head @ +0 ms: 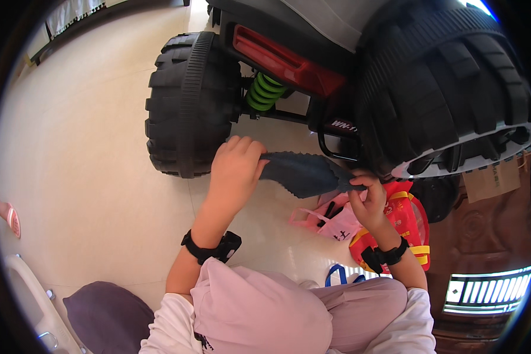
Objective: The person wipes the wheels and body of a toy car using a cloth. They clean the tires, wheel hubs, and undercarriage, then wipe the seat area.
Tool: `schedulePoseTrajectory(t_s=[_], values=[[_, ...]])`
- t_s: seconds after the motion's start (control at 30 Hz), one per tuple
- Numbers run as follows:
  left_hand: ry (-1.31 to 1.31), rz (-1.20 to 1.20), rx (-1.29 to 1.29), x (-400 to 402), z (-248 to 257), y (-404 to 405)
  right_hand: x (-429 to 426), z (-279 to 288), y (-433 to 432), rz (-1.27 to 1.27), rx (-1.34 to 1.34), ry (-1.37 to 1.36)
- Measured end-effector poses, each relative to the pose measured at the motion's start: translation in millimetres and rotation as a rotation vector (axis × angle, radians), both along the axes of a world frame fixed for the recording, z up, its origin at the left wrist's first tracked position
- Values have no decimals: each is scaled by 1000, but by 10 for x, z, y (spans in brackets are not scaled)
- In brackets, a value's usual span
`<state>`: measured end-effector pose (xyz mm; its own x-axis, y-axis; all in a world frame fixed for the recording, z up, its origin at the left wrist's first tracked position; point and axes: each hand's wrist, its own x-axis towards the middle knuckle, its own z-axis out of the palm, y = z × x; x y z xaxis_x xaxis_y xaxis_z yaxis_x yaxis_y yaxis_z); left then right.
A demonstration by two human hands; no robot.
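Note:
A dark blue-grey cloth [307, 175] with scalloped edges is stretched between my two hands, above the floor. My left hand [239, 166] pinches its left end, close to the black tyre of a ride-on toy vehicle [190, 106]. My right hand [371, 199] grips the cloth's right end between thumb and fingers, below the large right-hand wheel [442, 88]. Between the wheels, a green coil spring [264, 91] and a red panel [287, 57] show on the vehicle's underside. Each wrist wears a black strap with a small device.
Pink [309, 219] and red-yellow bags [402, 221] lie beside and behind my right forearm. A carved dark wooden cabinet [478, 234] stands at the right. At lower left are a pale plastic frame [35, 296] and a dark cushion-like item [108, 316]. Someone's sandalled foot [11, 217] shows far left.

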<state>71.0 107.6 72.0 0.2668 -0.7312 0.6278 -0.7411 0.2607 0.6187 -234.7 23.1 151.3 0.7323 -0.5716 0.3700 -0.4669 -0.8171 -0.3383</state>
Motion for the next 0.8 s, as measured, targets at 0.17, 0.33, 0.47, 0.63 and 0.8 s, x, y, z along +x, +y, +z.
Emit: schedulePoseTrajectory(t_s=[0.17, 0.33, 0.47, 0.63, 0.8], values=[[-42, 200, 146, -240, -76, 5, 102, -162, 45, -128, 295, -129], [331, 131, 90, -270, -117, 6, 249, 2, 8, -224, 303, 48], [523, -49, -168, -390, 78, -64, 6, -79, -128, -379, 548, 39], [392, -69, -214, -380, 142, -114, -187, 145, -115, 202, 777, -180], [282, -340, -1, -408, 339, -182, -466, 621, 24, 332, 846, -418]])
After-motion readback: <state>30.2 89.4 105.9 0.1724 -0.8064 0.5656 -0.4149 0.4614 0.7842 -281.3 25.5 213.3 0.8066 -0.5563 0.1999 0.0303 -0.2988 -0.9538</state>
